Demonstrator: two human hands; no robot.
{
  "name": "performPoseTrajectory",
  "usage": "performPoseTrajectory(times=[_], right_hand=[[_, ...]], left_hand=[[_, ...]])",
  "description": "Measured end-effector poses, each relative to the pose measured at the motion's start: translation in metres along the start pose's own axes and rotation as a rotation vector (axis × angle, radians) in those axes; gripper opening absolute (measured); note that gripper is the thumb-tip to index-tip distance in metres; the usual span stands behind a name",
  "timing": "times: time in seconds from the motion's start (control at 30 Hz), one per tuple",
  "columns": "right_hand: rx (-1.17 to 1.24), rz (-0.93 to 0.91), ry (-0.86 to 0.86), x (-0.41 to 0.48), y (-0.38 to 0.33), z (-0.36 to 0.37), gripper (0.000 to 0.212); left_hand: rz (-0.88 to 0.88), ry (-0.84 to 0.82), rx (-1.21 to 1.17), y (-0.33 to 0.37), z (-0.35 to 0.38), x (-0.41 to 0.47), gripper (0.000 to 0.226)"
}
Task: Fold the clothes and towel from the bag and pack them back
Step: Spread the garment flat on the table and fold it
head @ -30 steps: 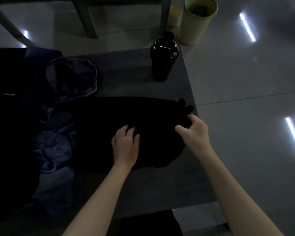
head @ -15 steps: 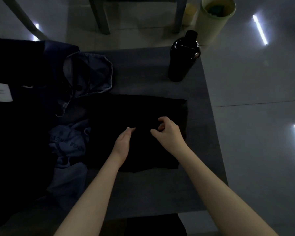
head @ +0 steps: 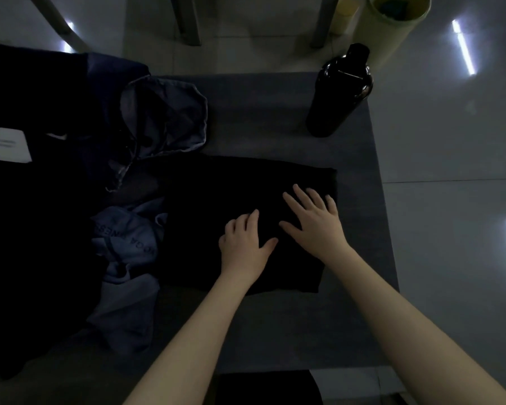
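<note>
Two bare hands are showing, the left hand (head: 244,244) and the right hand (head: 314,219); one folded black garment (head: 231,182) is lying on the one bench (head: 260,112); one dark bottle (head: 339,92) is standing there; one blue-grey drawstring bag (head: 164,115) and one blue-grey printed garment (head: 126,258) are lying alongside; one yellow bin (head: 389,33) is standing on the floor.

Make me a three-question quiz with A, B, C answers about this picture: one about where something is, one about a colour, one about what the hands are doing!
1. Where is the bottle?
A. at the table's far right corner
B. on the floor
C. on the cloth

2. What colour is the cloth under the hands?
A. white
B. black
C. yellow

3. What are the hands doing?
A. lifting the bottle
B. lying flat, open, on the cloth
C. clapping in the air

Answers: 1 A, it stands upright on the table, beyond the cloth. 2 B, it looks black. 3 B, the left hand and right hand lie palm down with fingers spread.
</note>
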State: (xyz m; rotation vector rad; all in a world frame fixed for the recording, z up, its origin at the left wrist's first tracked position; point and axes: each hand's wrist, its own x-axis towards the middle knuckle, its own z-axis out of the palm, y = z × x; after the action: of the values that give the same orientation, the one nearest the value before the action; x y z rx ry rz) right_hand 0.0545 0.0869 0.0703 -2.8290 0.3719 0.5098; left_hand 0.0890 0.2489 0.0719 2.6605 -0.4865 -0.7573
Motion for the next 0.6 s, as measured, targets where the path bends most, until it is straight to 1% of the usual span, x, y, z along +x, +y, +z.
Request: performPoseTrajectory(times=[0.1,0.2,0.3,0.43,0.53,0.6], right_hand=[[-0.101,-0.047,0.043,0.001,0.012,-0.005,0.066],[-0.144,-0.042,0.003,0.001,0.023,-0.005,0.068],[-0.135,0.003,-0.021,-0.008,0.032,-0.001,0.070],[-0.173,0.105,0.013,-0.036,0.048,0.005,0.070],[-0.174,0.152,0.121,-0.061,0.060,0.014,0.070],[-0.160,0.185,0.163,-0.077,0.064,0.023,0.072]], left_hand=[[0.065,0.037,0.086,-0.005,0.010,-0.003,0.063],[0.121,0.053,0.087,-0.008,0.015,-0.003,0.056],[0.163,0.006,0.066,-0.003,0.018,0.001,0.047],[0.257,-0.050,0.088,0.008,0.014,0.014,0.035],[0.330,-0.091,0.169,0.021,0.007,0.023,0.039],[0.348,-0.056,0.183,0.030,0.005,0.022,0.044]])
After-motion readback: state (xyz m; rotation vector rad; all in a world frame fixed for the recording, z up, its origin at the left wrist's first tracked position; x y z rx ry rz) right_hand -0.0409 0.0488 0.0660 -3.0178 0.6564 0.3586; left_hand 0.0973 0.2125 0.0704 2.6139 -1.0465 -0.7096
